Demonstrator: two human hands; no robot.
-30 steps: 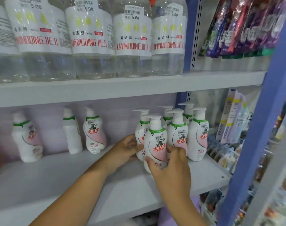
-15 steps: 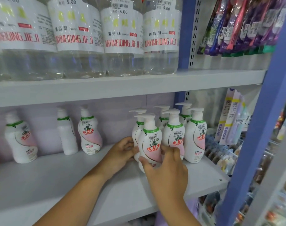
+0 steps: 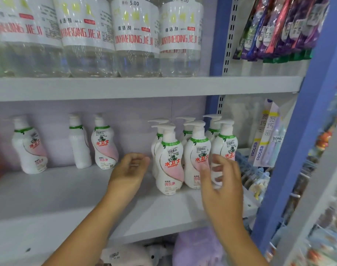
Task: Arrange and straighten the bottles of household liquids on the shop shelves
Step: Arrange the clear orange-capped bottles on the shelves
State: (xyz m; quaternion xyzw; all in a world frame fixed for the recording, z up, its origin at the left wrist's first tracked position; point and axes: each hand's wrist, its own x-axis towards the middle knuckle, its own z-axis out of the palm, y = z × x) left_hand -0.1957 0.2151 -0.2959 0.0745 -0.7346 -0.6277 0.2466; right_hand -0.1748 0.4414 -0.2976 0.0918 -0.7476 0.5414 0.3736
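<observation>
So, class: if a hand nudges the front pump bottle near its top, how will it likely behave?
The front pump bottle is tall with a narrow, waisted body, so a high push would probably tip it, not slide it. It looks rigid plastic and probably full, so fairly heavy and stiff. Its glossy wrap may be a bit slippery. Falling back, it would likely knock the neighbouring bottles.

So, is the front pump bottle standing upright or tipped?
Upright: the front pump bottle rests on its base on the shelf, and no hand touches it.

Lower shelf (image 3: 48, 208): pump bottles (image 3: 169, 160) clustered upright; left hand (image 3: 129, 169) and right hand (image 3: 223, 181) open, flanking them, apart.
</observation>
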